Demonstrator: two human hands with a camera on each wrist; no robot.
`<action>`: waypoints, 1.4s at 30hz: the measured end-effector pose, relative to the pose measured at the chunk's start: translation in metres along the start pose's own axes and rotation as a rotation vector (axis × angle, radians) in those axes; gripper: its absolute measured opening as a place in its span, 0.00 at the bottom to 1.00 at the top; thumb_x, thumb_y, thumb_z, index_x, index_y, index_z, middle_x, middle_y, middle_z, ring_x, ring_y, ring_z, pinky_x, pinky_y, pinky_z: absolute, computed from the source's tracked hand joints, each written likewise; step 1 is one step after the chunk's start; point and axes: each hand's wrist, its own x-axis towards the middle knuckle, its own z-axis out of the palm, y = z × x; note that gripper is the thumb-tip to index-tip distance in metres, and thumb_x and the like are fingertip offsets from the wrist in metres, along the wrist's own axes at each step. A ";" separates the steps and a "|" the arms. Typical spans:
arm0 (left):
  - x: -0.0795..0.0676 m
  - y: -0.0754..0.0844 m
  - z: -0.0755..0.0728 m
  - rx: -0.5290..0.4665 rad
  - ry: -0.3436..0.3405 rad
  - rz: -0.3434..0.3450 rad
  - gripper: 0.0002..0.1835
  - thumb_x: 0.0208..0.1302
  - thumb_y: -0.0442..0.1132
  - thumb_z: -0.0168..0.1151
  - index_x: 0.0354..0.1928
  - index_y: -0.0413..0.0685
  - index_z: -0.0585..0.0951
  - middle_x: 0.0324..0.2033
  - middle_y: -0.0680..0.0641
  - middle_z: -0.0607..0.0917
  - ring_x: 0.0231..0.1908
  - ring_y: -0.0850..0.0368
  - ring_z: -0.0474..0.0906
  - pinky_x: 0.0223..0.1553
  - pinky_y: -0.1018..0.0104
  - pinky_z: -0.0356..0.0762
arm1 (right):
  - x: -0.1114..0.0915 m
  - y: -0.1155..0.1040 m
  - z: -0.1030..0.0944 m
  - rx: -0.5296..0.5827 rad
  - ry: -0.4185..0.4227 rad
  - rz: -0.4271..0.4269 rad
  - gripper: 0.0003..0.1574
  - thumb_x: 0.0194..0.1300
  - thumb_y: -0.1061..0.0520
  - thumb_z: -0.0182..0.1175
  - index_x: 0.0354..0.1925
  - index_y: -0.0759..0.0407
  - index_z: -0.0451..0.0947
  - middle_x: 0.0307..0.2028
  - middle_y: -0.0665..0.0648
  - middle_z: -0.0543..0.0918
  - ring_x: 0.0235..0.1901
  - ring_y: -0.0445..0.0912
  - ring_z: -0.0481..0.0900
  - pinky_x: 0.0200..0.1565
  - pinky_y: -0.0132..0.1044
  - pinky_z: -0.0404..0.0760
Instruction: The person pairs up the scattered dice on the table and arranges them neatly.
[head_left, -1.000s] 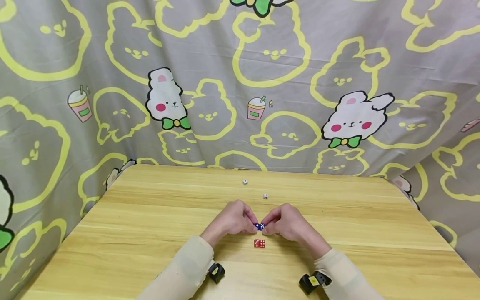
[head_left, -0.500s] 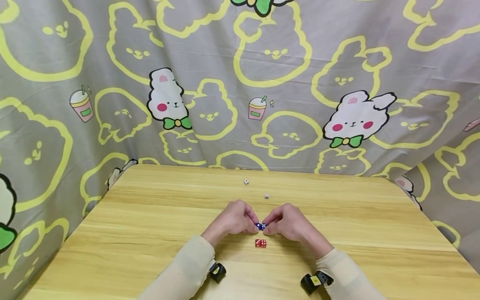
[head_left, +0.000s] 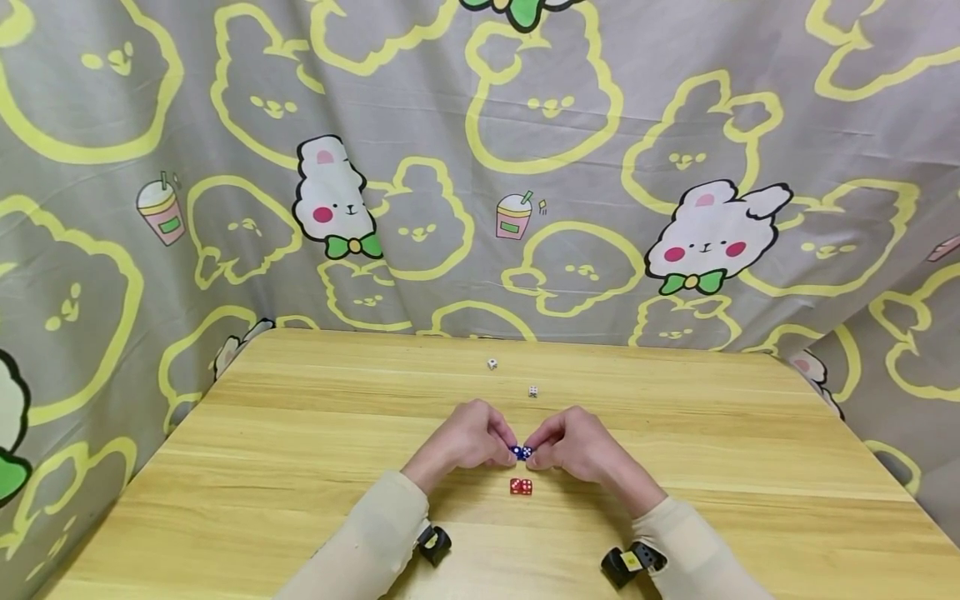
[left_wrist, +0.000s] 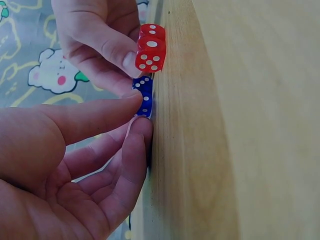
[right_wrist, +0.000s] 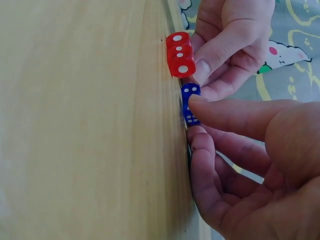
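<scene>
Two small blue dice with white dots sit side by side at the middle of the table. My left hand pinches the left blue die between thumb and fingers. From the other side, my right hand has the right blue die pinched the same way. In the left wrist view the blue dice are right beside each other, partly covered by the thumbs. A pair of red dice lies side by side nearer to me; they also show in the right wrist view as red dice.
Beyond the hands stand two white dice, apart from each other: one white die and a farther white die. The wooden table ends at a grey patterned curtain. Black wrist devices hang under both sleeves.
</scene>
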 end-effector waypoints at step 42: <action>0.011 0.001 -0.030 0.005 0.206 0.045 0.12 0.61 0.39 0.78 0.46 0.43 0.89 0.33 0.49 0.89 0.31 0.57 0.84 0.35 0.67 0.80 | -0.001 0.001 0.000 0.002 -0.006 -0.018 0.09 0.53 0.60 0.82 0.33 0.53 0.91 0.28 0.49 0.89 0.29 0.44 0.77 0.31 0.35 0.74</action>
